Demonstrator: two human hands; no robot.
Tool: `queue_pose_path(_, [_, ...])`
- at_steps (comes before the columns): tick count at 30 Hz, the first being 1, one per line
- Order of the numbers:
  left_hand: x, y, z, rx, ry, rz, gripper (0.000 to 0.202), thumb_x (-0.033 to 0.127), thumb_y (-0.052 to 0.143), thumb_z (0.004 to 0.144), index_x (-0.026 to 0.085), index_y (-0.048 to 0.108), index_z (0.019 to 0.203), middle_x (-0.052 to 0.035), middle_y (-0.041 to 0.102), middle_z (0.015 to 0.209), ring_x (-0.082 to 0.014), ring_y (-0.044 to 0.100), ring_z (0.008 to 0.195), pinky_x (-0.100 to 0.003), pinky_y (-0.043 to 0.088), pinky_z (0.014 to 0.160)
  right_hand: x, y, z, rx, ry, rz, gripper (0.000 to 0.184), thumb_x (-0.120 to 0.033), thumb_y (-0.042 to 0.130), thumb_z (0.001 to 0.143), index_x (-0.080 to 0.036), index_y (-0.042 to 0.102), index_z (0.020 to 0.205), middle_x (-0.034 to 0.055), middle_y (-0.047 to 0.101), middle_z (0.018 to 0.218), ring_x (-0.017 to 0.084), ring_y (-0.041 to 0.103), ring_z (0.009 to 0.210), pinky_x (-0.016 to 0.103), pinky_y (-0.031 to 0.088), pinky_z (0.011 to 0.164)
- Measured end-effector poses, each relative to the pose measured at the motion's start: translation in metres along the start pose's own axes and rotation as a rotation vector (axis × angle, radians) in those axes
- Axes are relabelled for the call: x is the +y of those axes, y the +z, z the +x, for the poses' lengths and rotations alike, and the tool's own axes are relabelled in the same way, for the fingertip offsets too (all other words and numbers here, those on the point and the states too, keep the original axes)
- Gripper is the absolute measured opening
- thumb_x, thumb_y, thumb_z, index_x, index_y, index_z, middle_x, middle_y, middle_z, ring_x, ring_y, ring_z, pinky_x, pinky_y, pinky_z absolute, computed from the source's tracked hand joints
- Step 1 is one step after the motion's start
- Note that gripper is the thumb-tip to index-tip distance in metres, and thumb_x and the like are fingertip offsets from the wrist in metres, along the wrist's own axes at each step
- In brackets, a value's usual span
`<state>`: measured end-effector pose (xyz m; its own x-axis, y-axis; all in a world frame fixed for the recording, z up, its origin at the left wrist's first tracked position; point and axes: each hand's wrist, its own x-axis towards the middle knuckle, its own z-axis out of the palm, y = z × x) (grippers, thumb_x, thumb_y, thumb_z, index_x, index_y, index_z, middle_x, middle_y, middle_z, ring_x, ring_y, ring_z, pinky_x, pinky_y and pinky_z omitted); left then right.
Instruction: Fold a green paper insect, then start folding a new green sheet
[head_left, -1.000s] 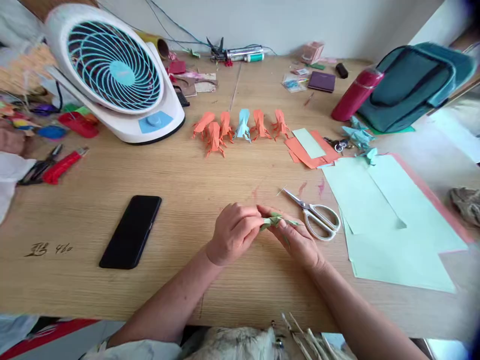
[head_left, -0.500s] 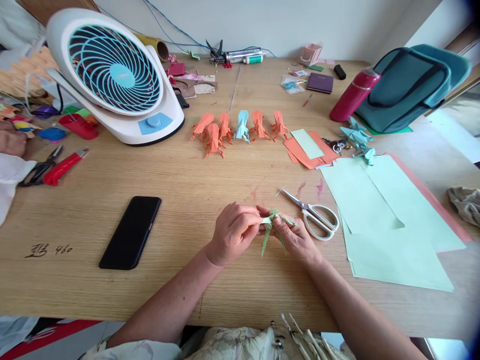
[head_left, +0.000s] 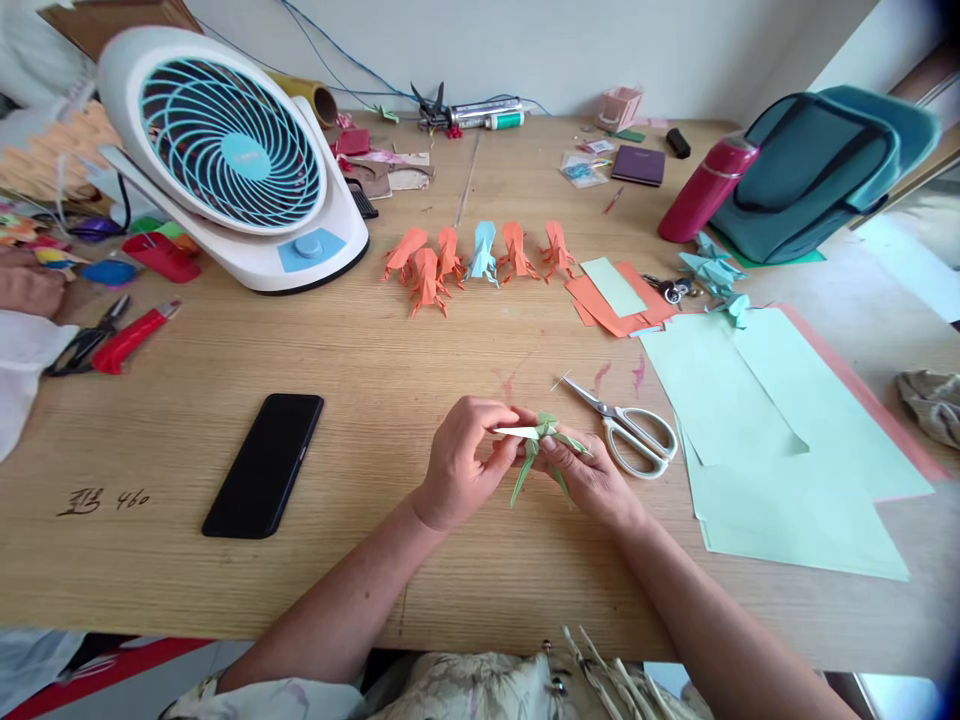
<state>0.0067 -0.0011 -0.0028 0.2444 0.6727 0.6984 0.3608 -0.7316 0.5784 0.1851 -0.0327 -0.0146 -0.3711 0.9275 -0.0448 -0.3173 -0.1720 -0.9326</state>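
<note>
A folded light green paper figure [head_left: 531, 434] with long pointed strips is between my hands above the front middle of the table. My right hand [head_left: 592, 480] pinches its body, with the thumb on top. My left hand [head_left: 469, 465] has its fingers curled around a pale pointed flap on the figure's left side; index finger and thumb lie above and below it. Some fingertips are hidden behind the paper. Two narrow green strips hang down under the figure. White-handled scissors [head_left: 641, 440] lie just right of my right hand, blades pointing up and left.
Several orange folded paper figures [head_left: 426, 280] and a light blue one [head_left: 484, 250] stand farther back. Green sheets [head_left: 787, 510] lie at right, a black phone [head_left: 262, 465] at left. A fan [head_left: 240, 170], a red bottle [head_left: 705, 190] and a teal bag [head_left: 810, 180] stand behind.
My left fingers have loosened slightly around the flap, so its long pale point now shows. The hanging strips have swung a little to the left.
</note>
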Motion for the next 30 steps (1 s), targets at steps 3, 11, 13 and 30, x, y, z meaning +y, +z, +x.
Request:
queue_pose_path(3, [0.002, 0.003, -0.002, 0.018, -0.173, -0.063, 0.024, 0.013, 0.067, 0.086, 0.02, 0.054, 0.104, -0.0025, 0.058, 0.092, -0.0138, 0.053, 0.078, -0.03, 0.051, 0.075, -0.003, 0.0, 0.0, 0.032, -0.039, -0.12, 0.04, -0.047, 0.055, 0.099, -0.032, 0.063, 0.135, 0.0054, 0.067, 0.134, 0.029, 0.055, 0.132, 0.05, 0.039, 0.114])
queue_pose_path(11, [0.001, 0.003, 0.002, -0.042, -0.35, -0.174, 0.007, 0.027, 0.064, 0.091, 0.019, 0.063, 0.091, -0.005, 0.059, 0.097, -0.0149, 0.054, 0.082, -0.028, 0.048, 0.072, -0.01, 0.003, 0.003, 0.058, -0.134, -0.269, 0.044, -0.051, 0.052, 0.099, -0.033, 0.06, 0.138, 0.0042, 0.059, 0.145, 0.026, 0.032, 0.149, 0.049, 0.022, 0.122])
queue_pose_path(13, [0.001, 0.004, 0.003, -0.159, -0.377, -0.254, 0.01, 0.028, 0.061, 0.094, 0.02, 0.066, 0.091, -0.0044, 0.063, 0.092, -0.015, 0.056, 0.08, -0.028, 0.047, 0.072, -0.009, 0.003, 0.004, 0.079, -0.133, -0.224, 0.045, -0.049, 0.054, 0.098, -0.034, 0.058, 0.14, 0.0044, 0.055, 0.149, 0.026, 0.03, 0.15, 0.049, 0.023, 0.122])
queue_pose_path(30, [0.004, 0.012, -0.002, -0.189, -0.49, -0.414, 0.014, 0.028, 0.067, 0.089, 0.016, 0.07, 0.082, -0.0069, 0.071, 0.087, -0.0175, 0.066, 0.083, -0.028, 0.054, 0.073, -0.008, 0.003, 0.008, 0.07, -0.102, -0.357, 0.03, -0.053, 0.061, 0.093, -0.032, 0.08, 0.104, 0.0065, 0.074, 0.118, 0.033, 0.052, 0.134, 0.054, 0.034, 0.114])
